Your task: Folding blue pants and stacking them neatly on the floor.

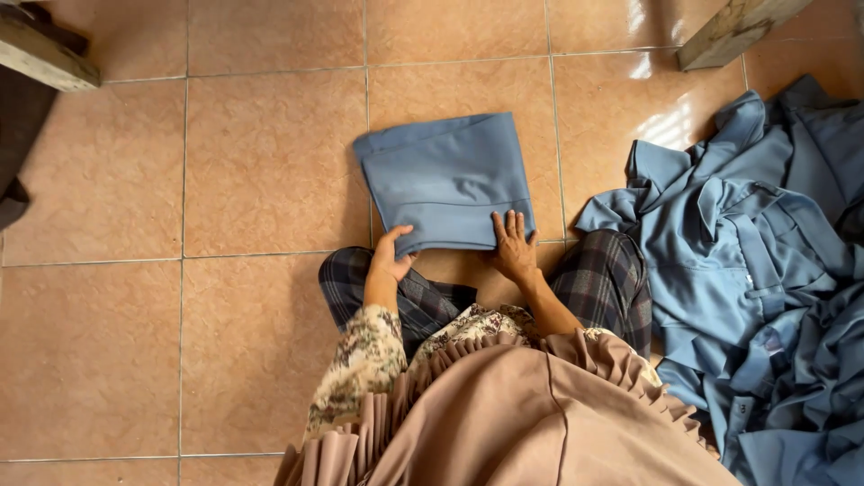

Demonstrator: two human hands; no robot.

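A folded blue-grey garment [445, 175] lies flat on the tiled floor just beyond my knees. My left hand [392, 256] grips its near left corner, thumb on top. Fingers spread, my right hand [513, 246] rests flat on the near right edge of the same garment. I sit on the floor in plaid trousers [605, 281] and a floral sleeve, with a tan pleated cloth [504, 414] hanging in front of me.
A heap of unfolded blue-grey shirts [756, 261] lies on the floor to my right. Wooden furniture legs [733, 31] stand at the top right and a wooden piece [45, 56] at the top left. Orange floor tiles [261, 162] surround the garment.
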